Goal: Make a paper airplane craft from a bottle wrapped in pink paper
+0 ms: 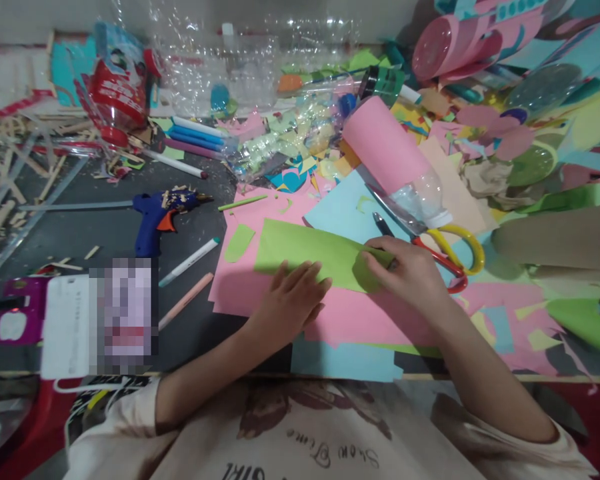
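Note:
A strip of green paper (305, 243) lies across pink paper sheets (260, 293) in front of me. My left hand (295, 297) rests on the strip's lower edge, fingers stretched out and lying flat. At the strip's right end, my right hand (400, 270) pinches the paper between thumb and fingers, and that end lifts and bends a little. Just beyond my right hand are scissors (457, 250) with red and yellow handles, and the dark tip of a pen (381, 223). A small rounded green cutout (240, 243) sits left of the strip.
Behind the scissors lies a plastic bottle wrapped in pink paper (385, 143). On the left are a blue glue gun (155, 217), markers (190, 261) and wooden sticks (5, 180). Paper scraps (300, 175) and clear plastic pile up at the back; a brown roll (555, 237) stands right.

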`<state>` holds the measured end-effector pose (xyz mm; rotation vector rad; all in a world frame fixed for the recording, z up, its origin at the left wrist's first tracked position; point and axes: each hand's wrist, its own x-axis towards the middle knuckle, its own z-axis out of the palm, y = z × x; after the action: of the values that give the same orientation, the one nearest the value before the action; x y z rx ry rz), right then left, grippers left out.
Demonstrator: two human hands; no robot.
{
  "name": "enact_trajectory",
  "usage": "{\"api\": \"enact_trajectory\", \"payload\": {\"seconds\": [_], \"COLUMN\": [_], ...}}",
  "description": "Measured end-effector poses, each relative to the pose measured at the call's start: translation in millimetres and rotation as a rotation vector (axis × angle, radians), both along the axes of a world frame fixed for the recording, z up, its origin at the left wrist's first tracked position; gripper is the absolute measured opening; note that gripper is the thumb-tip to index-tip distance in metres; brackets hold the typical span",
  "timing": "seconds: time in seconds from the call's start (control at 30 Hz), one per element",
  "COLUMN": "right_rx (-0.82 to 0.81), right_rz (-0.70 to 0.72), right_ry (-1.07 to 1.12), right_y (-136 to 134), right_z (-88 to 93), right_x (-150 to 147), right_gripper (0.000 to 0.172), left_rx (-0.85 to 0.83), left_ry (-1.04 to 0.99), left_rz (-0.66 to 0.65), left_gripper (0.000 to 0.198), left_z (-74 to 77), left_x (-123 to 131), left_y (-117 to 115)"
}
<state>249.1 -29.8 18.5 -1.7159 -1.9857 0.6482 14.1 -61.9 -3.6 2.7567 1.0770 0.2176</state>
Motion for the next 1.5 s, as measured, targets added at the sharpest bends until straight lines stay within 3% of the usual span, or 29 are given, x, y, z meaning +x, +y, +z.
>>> {"api": "enact_trajectory", "payload": {"seconds": [0.17,0.3,0.47,0.63,0.77,0.97,1.23,1.5], "right_rx": [0.044,0.083,0.143,0.270,0.289,0.338,0.366,0.430], "right_rz": [0.169,0.287,0.344,0.346,0.400,0.412,0.398,0.385], "right_ry": [-0.177,-0.372,-0.318,-0.234,-0.270,-0.302,-0.386,-0.408], "right_y": [16,29,24,1,-14,-25,-37,-40], "right_z": [3.2,0.6,-9.4,-24.3,-34.4,-33.8,-33.3,-37.4], "right_x": [-3,-23,-49,-49,-43,-47,-50,-52], "right_gripper": [0.021,0.019,0.032,0.036,0.039,0.039,0.040,0.037], "left_rx": [0.029,-0.010,-0.048,-0.063,-0.012,0.064,0.106,0.129], "left_ry": [-0.011,0.001,-0.018,-0.041,-0.115,-0.183,-0.096,0.021], "left_rz": [0.002,-0.002,-0.001,-0.022,-0.029,0.045,0.132,0.179], "left_gripper": [0.034,0.037,0.038,0.037,0.031,0.026,0.047,0.049], "left_z": [-2.5,-3.0,-5.2,-6.1,1.4,15.7,-5.9,-9.6], "left_x": [0,2,1,-2,-3,-6,-11,-11], "left_y": [-3,-5,-7,-6,-2,2,-6,-10]}}
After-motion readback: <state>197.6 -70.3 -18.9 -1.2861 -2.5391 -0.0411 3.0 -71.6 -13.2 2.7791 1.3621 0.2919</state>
